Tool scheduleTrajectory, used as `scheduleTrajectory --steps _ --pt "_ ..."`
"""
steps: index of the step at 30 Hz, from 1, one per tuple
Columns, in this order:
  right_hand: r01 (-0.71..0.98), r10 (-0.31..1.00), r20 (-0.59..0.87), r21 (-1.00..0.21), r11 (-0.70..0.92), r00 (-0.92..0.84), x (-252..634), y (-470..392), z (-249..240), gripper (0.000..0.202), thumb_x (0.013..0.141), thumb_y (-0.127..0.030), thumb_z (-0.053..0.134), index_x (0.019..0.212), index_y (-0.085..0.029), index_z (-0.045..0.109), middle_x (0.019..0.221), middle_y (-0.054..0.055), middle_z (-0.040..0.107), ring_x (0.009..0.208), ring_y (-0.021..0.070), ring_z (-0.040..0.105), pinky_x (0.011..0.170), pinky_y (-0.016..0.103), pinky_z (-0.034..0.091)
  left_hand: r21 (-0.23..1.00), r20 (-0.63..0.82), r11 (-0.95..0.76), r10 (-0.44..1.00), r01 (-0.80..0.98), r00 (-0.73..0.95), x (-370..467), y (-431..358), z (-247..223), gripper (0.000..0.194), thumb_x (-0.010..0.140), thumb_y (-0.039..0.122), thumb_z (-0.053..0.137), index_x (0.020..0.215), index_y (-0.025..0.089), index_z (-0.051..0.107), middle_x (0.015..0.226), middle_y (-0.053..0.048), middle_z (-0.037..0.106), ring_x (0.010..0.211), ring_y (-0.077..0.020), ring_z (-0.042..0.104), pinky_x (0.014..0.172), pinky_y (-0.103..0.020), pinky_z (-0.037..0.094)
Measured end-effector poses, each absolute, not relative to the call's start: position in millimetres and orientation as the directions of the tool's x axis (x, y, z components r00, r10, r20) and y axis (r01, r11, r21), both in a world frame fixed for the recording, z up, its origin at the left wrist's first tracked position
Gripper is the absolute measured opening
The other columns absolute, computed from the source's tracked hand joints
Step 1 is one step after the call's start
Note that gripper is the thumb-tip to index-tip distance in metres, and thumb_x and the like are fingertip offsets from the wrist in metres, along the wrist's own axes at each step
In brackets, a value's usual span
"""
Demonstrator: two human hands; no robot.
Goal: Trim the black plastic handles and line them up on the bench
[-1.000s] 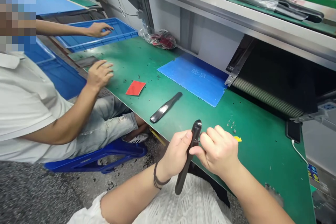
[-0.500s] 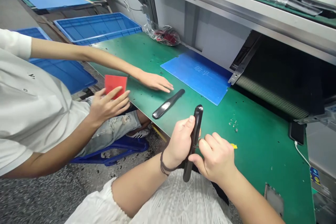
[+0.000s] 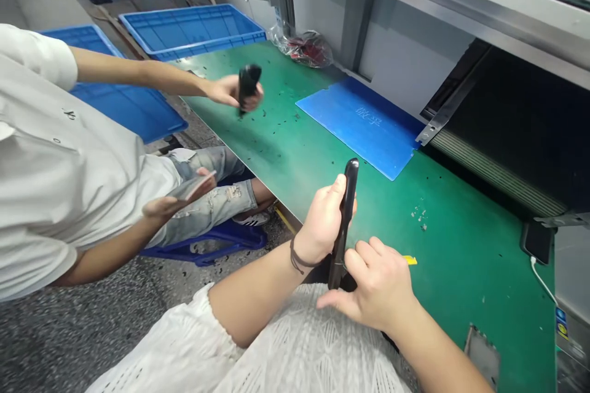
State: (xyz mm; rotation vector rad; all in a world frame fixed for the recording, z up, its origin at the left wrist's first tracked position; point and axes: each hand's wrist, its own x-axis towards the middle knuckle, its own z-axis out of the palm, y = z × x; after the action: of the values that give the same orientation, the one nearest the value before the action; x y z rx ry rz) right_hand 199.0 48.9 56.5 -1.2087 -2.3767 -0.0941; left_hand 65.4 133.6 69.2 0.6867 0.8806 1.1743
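At the near edge of the green table (image 3: 465, 285), your left hand (image 3: 325, 212) is wrapped firmly around a long black piece (image 3: 342, 234), thumb along its side, its rounded end sticking up past your fingers and its lower end in front of your white top (image 3: 318, 350). Your right hand (image 3: 380, 282) is just beside it, fingers curled tightly and thumb stretched out toward the lower end; a yellow-ended tool (image 3: 410, 260) is in that grip, its end poking out behind your knuckles and most of it hidden. Its thin tip seems to meet the black piece, though you can't quite tell whether they touch. Beyond your hands a blue sheet (image 3: 348, 126) with faint writing lies flat, and pale bits (image 3: 419, 216) are scattered to the right of it, nearer you. Farther right, a phone (image 3: 537, 242) sits at the table's side with a white cable plugged in. On your left a seated co-worker holds a blurred black object (image 3: 249, 81) above the table in one hand and a thin flat square (image 3: 200, 185) in the other. Past them stands a blue crate (image 3: 207, 23).
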Motion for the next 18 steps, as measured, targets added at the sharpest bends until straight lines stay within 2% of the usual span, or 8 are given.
scheduleTrajectory --steps 6,11,14,16,18 --pt "0.799 0.767 0.355 -0.083 0.596 -0.535 194.3 41.3 57.7 0.062 0.103 -0.073 0.041 0.071 -0.021 0.052 0.067 0.002 0.047 0.067 0.0181 0.037 0.062 0.035 0.02 0.738 -0.33 0.335 0.936 -0.586 0.121 61.0 143.3 72.2 0.061 0.094 0.074 0.057 0.068 0.021 0.042 0.05 0.009 0.03 0.038 -0.0042 0.023 0.036 -0.017 0.019" --pt "0.802 0.73 0.411 0.007 0.597 -0.547 192.1 41.5 53.8 0.054 0.109 -0.059 0.041 0.071 -0.021 0.051 0.066 0.002 0.046 0.067 0.0188 0.036 0.062 0.036 0.02 0.642 -0.4 0.34 0.913 -0.687 0.078 54.6 151.9 69.0 0.057 0.1 0.069 0.051 0.073 0.019 0.046 0.052 0.009 0.032 0.036 -0.0037 0.022 0.034 -0.016 0.017" --pt "0.812 0.699 0.473 0.063 0.581 -0.537 189.1 39.9 50.7 0.051 0.108 -0.053 0.05 0.068 -0.021 0.049 0.062 0.001 0.043 0.065 0.0177 0.034 0.062 0.036 0.019 0.596 -0.449 0.329 0.893 -0.732 0.036 50.6 156.9 66.2 0.056 0.1 0.069 0.05 0.073 0.02 0.045 0.052 0.009 0.034 0.036 -0.0039 0.021 0.033 -0.016 0.017" --pt "0.814 0.676 0.523 0.06 0.578 -0.519 186.7 36.9 49.3 0.051 0.105 -0.05 0.058 0.064 -0.022 0.045 0.06 -0.001 0.039 0.062 0.0167 0.031 0.061 0.037 0.019 0.577 -0.472 0.313 0.882 -0.754 0.005 46.7 161.1 65.3 0.055 0.102 0.067 0.049 0.073 0.02 0.045 0.052 0.009 0.035 0.036 -0.0041 0.022 0.033 -0.016 0.018" --pt "0.81 0.684 0.541 -0.009 0.587 -0.489 185.8 33.6 48.7 0.048 0.104 -0.05 0.06 0.067 -0.022 0.047 0.06 -0.001 0.039 0.062 0.0165 0.032 0.06 0.036 0.021 0.57 -0.49 0.296 0.872 -0.766 -0.027 40.7 166.3 64.3 0.053 0.105 0.061 0.045 0.073 0.02 0.045 0.052 0.009 0.036 0.035 -0.0046 0.023 0.034 -0.017 0.019"
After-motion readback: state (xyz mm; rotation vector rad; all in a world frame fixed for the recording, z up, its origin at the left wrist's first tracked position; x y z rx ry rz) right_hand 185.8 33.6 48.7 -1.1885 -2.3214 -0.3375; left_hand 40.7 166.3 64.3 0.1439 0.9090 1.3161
